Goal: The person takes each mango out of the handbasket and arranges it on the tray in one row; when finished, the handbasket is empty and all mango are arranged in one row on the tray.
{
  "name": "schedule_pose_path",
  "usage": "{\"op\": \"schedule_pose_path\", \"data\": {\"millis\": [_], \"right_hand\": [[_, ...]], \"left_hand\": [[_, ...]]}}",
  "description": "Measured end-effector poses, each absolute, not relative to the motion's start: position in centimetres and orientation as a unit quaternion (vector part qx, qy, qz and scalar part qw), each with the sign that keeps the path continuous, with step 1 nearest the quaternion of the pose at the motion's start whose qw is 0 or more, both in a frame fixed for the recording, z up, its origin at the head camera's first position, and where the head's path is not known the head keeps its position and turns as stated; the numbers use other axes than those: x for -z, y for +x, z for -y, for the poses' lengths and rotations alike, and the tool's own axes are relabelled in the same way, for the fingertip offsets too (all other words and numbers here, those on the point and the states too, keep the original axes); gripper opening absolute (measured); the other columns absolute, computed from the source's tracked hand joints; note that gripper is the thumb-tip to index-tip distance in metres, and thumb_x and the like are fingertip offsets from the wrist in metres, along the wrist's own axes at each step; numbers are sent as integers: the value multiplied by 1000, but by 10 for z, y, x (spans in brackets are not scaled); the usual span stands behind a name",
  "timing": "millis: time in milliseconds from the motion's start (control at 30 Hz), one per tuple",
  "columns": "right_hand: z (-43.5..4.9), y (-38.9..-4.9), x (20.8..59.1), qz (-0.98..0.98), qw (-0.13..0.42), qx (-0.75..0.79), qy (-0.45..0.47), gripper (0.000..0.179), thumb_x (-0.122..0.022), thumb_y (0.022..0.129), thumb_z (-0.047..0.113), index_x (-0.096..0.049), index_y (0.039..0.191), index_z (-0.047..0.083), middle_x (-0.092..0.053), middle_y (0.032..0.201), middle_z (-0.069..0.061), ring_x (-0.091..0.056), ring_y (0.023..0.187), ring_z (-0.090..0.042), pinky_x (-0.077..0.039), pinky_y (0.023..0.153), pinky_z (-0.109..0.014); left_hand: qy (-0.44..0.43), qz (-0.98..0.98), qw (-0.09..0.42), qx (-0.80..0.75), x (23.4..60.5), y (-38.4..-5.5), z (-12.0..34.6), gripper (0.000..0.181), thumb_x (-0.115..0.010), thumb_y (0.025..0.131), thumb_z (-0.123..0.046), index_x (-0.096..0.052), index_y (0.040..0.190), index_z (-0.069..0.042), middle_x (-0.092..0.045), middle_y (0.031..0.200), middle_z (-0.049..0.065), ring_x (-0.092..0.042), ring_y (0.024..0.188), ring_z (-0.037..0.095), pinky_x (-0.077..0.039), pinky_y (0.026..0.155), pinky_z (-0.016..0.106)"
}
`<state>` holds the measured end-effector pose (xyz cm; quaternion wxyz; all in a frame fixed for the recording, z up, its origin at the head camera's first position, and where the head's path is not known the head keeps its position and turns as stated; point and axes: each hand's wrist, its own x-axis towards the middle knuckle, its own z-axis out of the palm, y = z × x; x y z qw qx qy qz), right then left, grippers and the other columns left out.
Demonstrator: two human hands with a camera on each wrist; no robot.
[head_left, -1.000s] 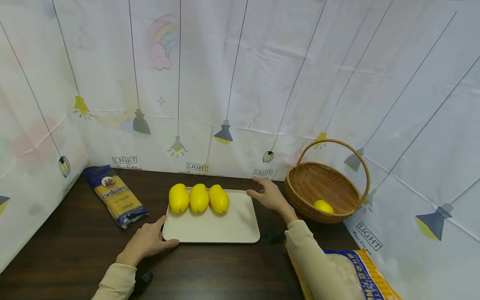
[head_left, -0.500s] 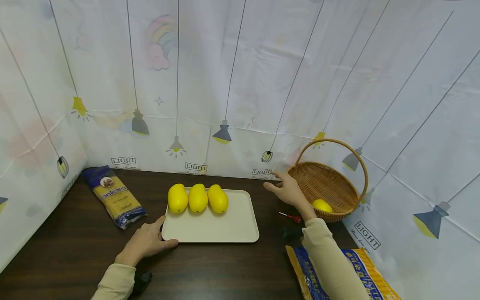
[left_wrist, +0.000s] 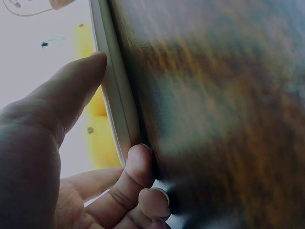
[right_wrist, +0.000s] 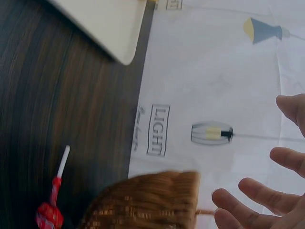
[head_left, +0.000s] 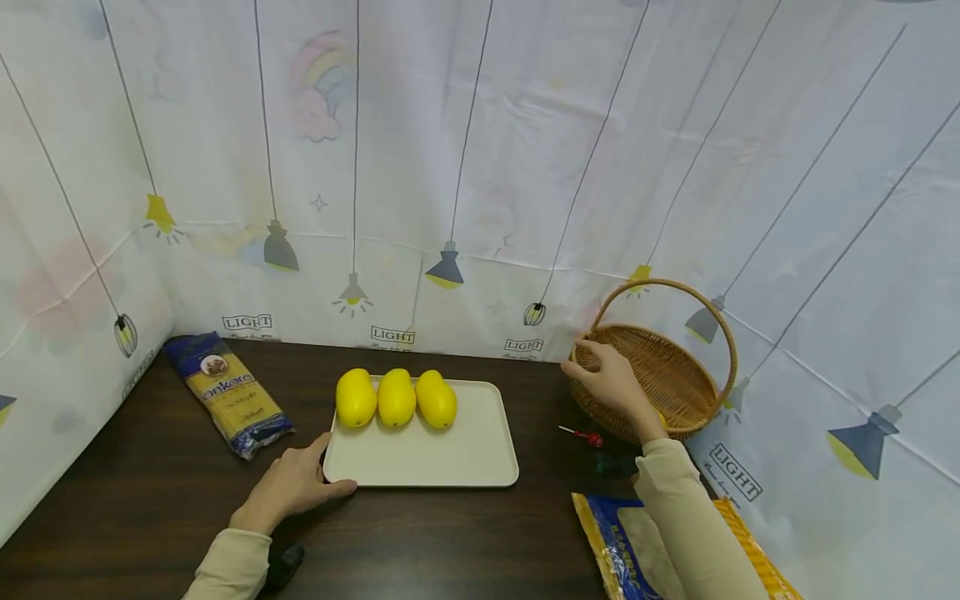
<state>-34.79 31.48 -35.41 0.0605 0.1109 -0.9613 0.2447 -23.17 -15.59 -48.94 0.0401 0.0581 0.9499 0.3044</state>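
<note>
My left hand (head_left: 288, 485) holds the front left corner of a cream tray (head_left: 450, 458). In the left wrist view its thumb (left_wrist: 78, 78) lies on the tray's rim, with curled fingers (left_wrist: 139, 164) against the outer edge. Three yellow lemon-like fruits (head_left: 396, 397) lie side by side along the tray's back left. My right hand (head_left: 611, 379) hovers over the left side of a wicker basket (head_left: 678, 379), fingers spread and holding nothing. Behind that wrist a sliver of another yellow fruit in the basket shows. The right wrist view has the spread fingers (right_wrist: 252, 200) beside the basket rim (right_wrist: 143, 200).
A red lollipop (head_left: 592, 437) with a white stick lies on the dark table (head_left: 450, 542) left of the basket. A blue and yellow pasta bag (head_left: 228, 392) is at the left. Another blue and yellow bag (head_left: 615, 542) lies front right, partly under the right sleeve.
My right hand has moved right from beside the tray to over the basket, uncovering the lollipop and now covering most of the fruit in the basket. The left hand and tray have stayed put.
</note>
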Motion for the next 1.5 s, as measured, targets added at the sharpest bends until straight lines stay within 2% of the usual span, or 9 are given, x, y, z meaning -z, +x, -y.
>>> {"op": "schedule_pose_path", "data": {"millis": [167,300,567,900,1233,1467,1500], "right_hand": [[-329,-343,350,964,65,-237,98,69,-57,100,49,-41,152,7,-39,154,-28,-59,123,-46,-49,97,-58],[-341,-342,350,970,68,-217,91,69,-56,101,48,-40,152,4,-39,153,-31,-53,127,-49,-42,104,-63],[-378,-347,354,979,21,-195,56,79,-52,100,55,-35,154,1,-33,155,-36,-33,139,-58,-33,108,-69],[-410,-353,366,987,-21,-155,38,82,-48,100,58,-34,153,-3,-42,147,-39,-47,128,-58,-45,97,-64],[-425,-360,372,990,-56,-128,28,85,-45,100,61,-34,152,-6,-39,148,-40,-45,128,-59,-45,96,-64],[-427,-363,378,991,-65,-116,23,86,-45,100,62,-36,150,-7,-49,141,-38,-49,125,-59,-46,95,-63],[-427,-363,379,990,-66,-119,24,85,-46,100,61,-37,150,-7,-50,140,-38,-53,121,-56,-49,92,-60]], "left_hand": [[57,-950,37,-304,490,-231,157,95,-80,78,-54,-43,150,-3,-53,64,1,-49,59,14,-39,59,31],[60,-949,35,-307,490,-231,157,95,-80,78,-54,-43,150,-4,-54,65,0,-50,59,14,-39,59,31],[57,-950,39,-304,489,-231,158,95,-80,78,-54,-43,149,-4,-53,64,0,-49,59,14,-39,59,31],[66,-946,34,-314,487,-230,159,94,-80,79,-53,-43,149,-3,-54,64,0,-49,58,14,-39,58,31],[64,-946,36,-316,490,-232,158,93,-80,79,-53,-43,150,-4,-55,65,-1,-50,57,14,-39,57,30],[62,-945,39,-320,491,-232,157,93,-80,79,-53,-43,150,-5,-55,65,0,-50,58,14,-38,57,30],[62,-944,40,-321,492,-232,157,92,-80,79,-53,-43,150,-5,-55,65,0,-50,58,14,-38,57,30]]}}
